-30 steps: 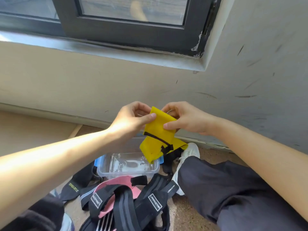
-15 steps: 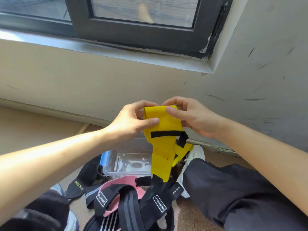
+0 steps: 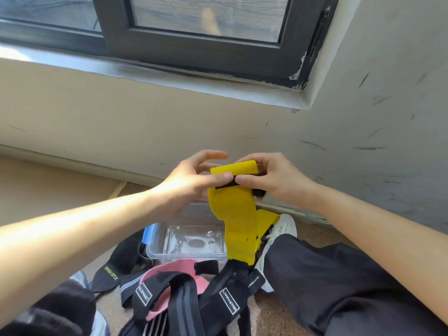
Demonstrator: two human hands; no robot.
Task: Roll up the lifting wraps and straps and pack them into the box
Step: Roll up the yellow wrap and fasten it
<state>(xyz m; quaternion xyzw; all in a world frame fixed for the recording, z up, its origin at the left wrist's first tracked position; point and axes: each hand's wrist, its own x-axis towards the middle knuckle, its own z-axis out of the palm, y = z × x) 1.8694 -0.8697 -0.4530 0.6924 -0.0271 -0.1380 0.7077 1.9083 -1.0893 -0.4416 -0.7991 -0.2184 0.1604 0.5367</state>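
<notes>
The yellow wrist wrap has been let out longer than a moment ago, and its black loop has been brought up under both thumbs. The wrap's top end is held up in the air by the left hand and the right hand. Each grip is pinched on it, with the thumb pressed on the front. The rest is hung down in front of the clear plastic box on the floor. A pile of black straps and a pink wrap are seen lying just in front of the box.
</notes>
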